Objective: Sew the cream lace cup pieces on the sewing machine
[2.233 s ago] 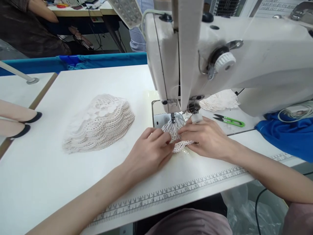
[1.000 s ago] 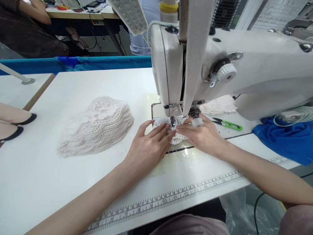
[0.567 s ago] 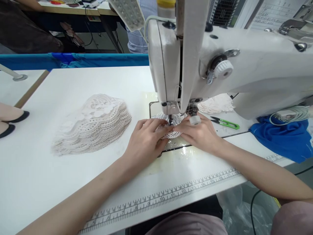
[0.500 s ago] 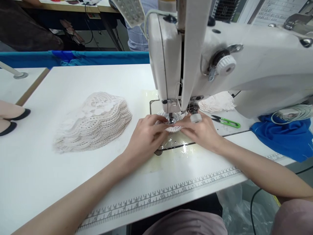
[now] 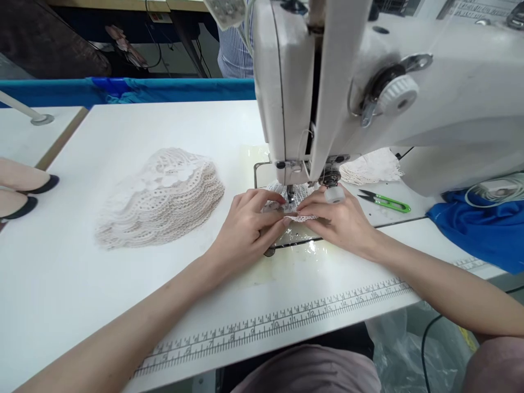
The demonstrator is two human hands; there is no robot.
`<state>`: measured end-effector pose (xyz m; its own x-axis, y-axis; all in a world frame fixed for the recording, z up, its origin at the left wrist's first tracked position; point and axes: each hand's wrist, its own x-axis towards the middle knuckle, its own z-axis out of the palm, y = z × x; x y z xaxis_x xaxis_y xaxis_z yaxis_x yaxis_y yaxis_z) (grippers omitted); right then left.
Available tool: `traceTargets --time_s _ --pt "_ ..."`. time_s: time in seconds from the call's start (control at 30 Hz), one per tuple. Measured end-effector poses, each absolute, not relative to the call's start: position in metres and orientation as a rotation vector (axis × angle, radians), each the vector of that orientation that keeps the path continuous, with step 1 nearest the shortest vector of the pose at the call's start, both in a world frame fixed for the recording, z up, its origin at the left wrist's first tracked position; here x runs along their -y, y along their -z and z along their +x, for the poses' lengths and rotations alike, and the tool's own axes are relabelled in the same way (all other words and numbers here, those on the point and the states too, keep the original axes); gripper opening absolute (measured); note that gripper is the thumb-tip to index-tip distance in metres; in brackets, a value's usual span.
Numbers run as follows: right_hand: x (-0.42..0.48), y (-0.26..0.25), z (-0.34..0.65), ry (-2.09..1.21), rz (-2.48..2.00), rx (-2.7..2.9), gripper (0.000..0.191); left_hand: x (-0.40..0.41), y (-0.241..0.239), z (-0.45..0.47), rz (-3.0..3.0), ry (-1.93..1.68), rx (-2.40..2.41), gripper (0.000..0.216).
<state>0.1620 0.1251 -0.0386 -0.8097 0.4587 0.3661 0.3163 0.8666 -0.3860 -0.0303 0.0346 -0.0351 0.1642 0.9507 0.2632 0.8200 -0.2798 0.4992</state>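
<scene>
A piece of white lace (image 5: 302,218) lies under the needle and presser foot (image 5: 290,192) of a white sewing machine (image 5: 282,93). My left hand (image 5: 249,224) pinches its left edge between thumb and fingers, just in front of the foot. On the other side my right hand (image 5: 341,218) grips the lace too, fingertips pressed together close to the needle. Part of the lace is hidden beneath my fingers and behind the foot.
A stack of lace pieces (image 5: 164,202) lies on the left of the white table (image 5: 53,305). Green thread snips (image 5: 387,203), more lace (image 5: 370,166) and blue cloth (image 5: 475,229) lie to the right. A printed ruler (image 5: 282,323) runs along the front edge.
The camera view has shifted slightly. My left fingers have drawn closer around the lace edge, and my right fingers have changed their hold a little. Both hands stay at the presser foot.
</scene>
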Motion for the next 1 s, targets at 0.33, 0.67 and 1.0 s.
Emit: traceTargets --time_s 0.33,0.67,1.0 --pt "-0.1236 0.039 0.1579 -0.262 -0.6 2.609 0.017 -0.0405 0.0292 -0.0297 1.918 -0.798 -1.712 0.034" --pt "-0.1205 0.0439 0.1533 -0.139 -0.619 2.584 0.019 -0.0385 0.0297 -0.0293 1.95 -0.808 -1.704 0.037" --pt "-0.1187 0.0431 0.1543 -0.141 -0.584 2.592 0.012 -0.0307 0.0348 -0.0275 2.371 -0.779 -1.754 0.024"
